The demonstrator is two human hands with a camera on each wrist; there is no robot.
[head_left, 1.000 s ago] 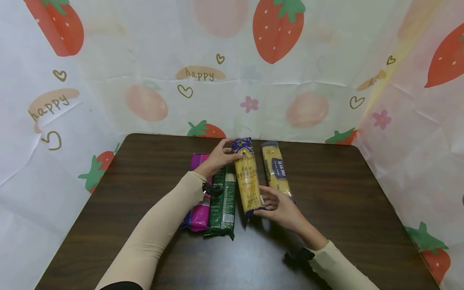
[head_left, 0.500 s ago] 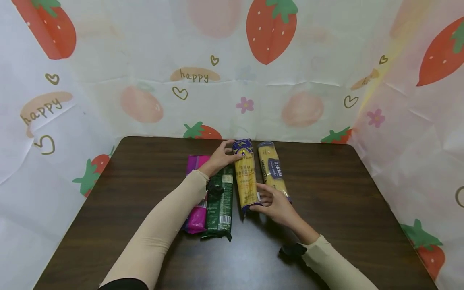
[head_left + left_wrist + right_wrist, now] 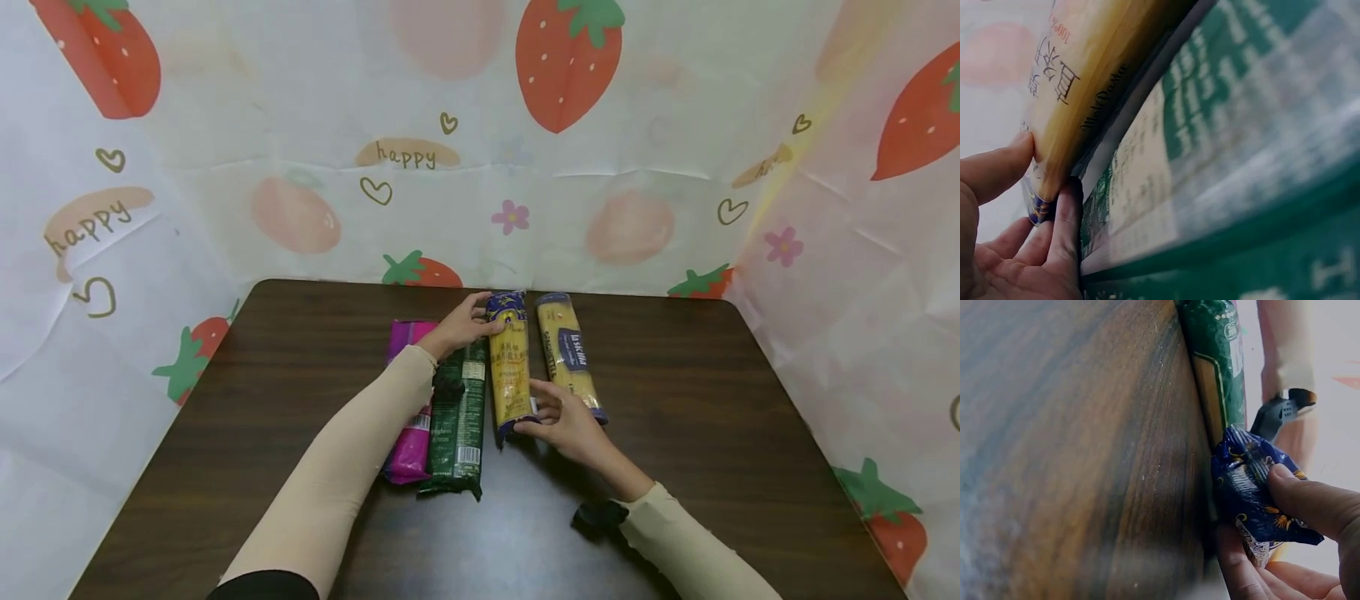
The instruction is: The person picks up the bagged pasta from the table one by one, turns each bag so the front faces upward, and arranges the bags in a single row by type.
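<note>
A yellow pasta packet with blue ends [image 3: 512, 371] lies between my two hands in the head view. At its far end my left hand [image 3: 462, 325] pinches it, thumb on top; the left wrist view shows the fingers [image 3: 1063, 231] reaching under its edge. My right hand [image 3: 568, 423] grips the near end, with the thumb [image 3: 1304, 497] pressing the crinkled blue wrapper [image 3: 1250, 481]. Just left of it lies a green pasta packet [image 3: 457, 433], partly under my left wrist. On the right rests another yellow spaghetti packet [image 3: 562, 333] with a blue label.
A magenta and purple packet [image 3: 409, 454] lies against the green one's left side, partly hidden by my left arm. All the packets are on a dark wooden table [image 3: 675, 400]. A strawberry-print sheet [image 3: 315, 108] hangs around its back and sides.
The held yellow packet has come down closer to the tabletop and lies straighter, its near end shifted slightly left. Both hands have moved with it; the other packets stay put.
</note>
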